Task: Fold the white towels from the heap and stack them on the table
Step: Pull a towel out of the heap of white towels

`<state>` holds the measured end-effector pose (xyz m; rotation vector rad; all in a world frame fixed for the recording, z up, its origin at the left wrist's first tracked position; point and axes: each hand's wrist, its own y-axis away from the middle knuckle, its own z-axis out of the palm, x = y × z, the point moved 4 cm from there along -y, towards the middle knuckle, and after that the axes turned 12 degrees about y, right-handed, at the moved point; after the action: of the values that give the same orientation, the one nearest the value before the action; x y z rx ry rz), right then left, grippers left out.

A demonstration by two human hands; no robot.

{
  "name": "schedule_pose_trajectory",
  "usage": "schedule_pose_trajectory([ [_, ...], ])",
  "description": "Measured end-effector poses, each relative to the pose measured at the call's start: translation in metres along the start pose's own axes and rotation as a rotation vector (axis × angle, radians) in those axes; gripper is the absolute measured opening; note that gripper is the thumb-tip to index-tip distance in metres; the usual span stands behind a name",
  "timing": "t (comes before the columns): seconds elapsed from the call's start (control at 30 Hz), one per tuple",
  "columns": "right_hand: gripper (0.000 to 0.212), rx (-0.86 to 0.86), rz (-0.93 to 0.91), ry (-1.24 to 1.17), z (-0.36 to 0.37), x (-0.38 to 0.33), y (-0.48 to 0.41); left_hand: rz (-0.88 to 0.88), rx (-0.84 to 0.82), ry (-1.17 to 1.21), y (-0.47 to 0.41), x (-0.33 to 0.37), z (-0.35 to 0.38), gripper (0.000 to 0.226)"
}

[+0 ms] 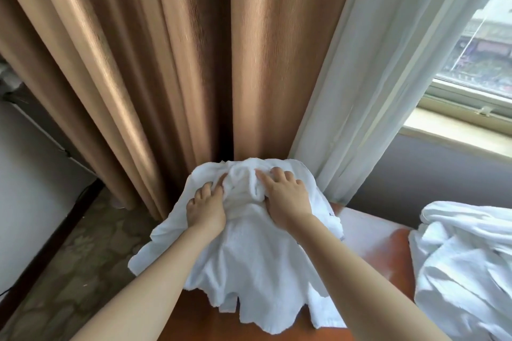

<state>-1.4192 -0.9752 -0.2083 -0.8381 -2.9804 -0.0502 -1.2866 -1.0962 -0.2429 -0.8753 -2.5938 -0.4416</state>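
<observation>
A white towel (249,266) lies spread and rumpled across the far left part of the brown wooden table (388,252), its near edge ragged and hanging in folds. My left hand (206,207) grips a bunched fold at the towel's far end, fingers curled into the cloth. My right hand (285,192) lies beside it on the same bunch, thumb tucked under the fold and fingers bent over it. A heap of white towels (465,266) sits on the table at the right.
Brown curtains (166,63) hang right behind the table, with a sheer white curtain (374,77) beside them. A window and its sill (457,130) are at the upper right. Patterned floor (83,257) lies to the left of the table.
</observation>
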Motion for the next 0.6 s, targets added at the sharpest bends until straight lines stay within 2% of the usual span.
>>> schedule_pose_trajectory([
  [0.13, 0.069, 0.003, -0.012, -0.061, -0.019, 0.007, 0.012, 0.060, 0.133, 0.224, 0.014, 0.024, -0.023, 0.076],
  [0.23, 0.076, 0.027, -0.018, -0.113, -0.040, 0.018, 0.035, 0.169, 0.244, 0.273, 0.036, 0.055, -0.038, 0.077],
  [0.37, 0.077, 0.083, 0.000, -0.129, -0.062, 0.048, 0.084, 0.452, 0.317, 0.308, 0.073, 0.107, -0.046, 0.077],
  [0.43, 0.074, 0.116, 0.059, -0.113, -0.067, 0.072, 0.111, 0.542, 0.263, 0.296, 0.091, 0.133, -0.040, 0.077],
  [0.6, 0.071, 0.110, 0.228, -0.052, -0.062, 0.139, 0.188, 0.671, 0.004, 0.179, 0.138, 0.201, 0.010, 0.081],
])
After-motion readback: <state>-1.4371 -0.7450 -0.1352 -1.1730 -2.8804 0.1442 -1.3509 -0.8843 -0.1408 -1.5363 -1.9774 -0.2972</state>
